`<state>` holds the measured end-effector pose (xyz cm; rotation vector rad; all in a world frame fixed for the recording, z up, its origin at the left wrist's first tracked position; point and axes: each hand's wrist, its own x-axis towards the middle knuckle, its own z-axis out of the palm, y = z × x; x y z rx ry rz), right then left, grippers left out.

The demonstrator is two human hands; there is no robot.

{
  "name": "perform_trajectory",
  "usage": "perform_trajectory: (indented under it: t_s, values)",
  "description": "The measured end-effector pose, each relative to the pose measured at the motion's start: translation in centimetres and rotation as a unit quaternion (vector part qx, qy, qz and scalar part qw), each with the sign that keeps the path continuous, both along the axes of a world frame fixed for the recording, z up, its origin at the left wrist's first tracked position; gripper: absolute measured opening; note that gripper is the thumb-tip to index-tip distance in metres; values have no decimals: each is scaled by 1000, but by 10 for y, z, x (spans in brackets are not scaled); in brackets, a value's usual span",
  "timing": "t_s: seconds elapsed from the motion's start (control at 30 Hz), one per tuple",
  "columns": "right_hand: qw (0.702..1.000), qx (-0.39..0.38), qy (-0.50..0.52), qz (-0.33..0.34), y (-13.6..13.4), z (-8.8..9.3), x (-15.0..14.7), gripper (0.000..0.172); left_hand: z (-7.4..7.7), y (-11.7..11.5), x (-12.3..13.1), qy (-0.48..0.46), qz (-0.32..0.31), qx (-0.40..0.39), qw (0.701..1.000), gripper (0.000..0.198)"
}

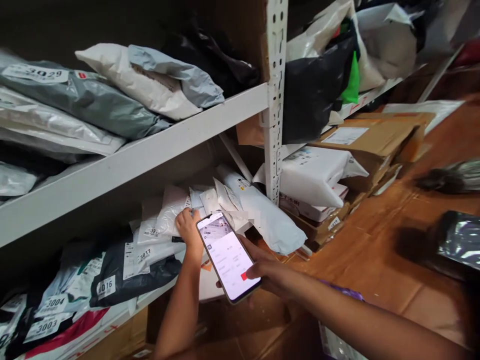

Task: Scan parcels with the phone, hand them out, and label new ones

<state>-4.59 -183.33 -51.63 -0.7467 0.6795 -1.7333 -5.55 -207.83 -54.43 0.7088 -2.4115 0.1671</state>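
Note:
My right hand (pixel 260 265) grips a smartphone (pixel 228 257), its thumb on the lower part of the lit screen near a red button. A label picture fills the top of that screen, with blurred text below. Behind the phone's left edge, my left hand (pixel 186 227) has its fingers curled at the edge of a white plastic parcel (pixel 170 212) on the lower shelf; the fingertips are partly hidden among the parcels. Small white packets (pixel 221 200) lie just beyond. A white parcel labelled 3017 (pixel 150 250) and a dark one labelled 3016 (pixel 120 280) lie to the left.
A white shelf beam (pixel 150 160) crosses above my hands and meets a perforated upright (pixel 275 100). A long pale parcel (pixel 262 215) sticks out past the shelf end. Grey and white bags (pixel 90 100) fill the upper shelf. Cardboard boxes (pixel 375 135) stand at right.

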Motion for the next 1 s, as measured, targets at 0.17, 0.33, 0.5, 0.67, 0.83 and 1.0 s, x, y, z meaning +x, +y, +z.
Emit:
perform_trajectory:
  t_s: [0.17,0.33,0.5,0.67,0.83,1.0]
  values:
    - [999,20,-34,-18,-45,-33,11,80,0,0,-6,-28,-4,21,999,45]
    - [989,18,12,-145,-70,-75,-14,75,9,7,-18,-50,-27,128,990,26]
    - [985,-8,65,-162,-78,-89,-58,76,15,-4,-19,-29,-76,184,979,41]
    - [974,-34,84,-207,-102,-80,-84,72,32,-26,-23,-88,-129,196,968,29]
    - [969,-23,92,-229,-124,-70,-95,76,44,-34,-56,-131,-84,191,969,30]
    - [964,-22,67,-257,-132,-66,-94,75,44,-35,-47,-116,-66,156,979,28]
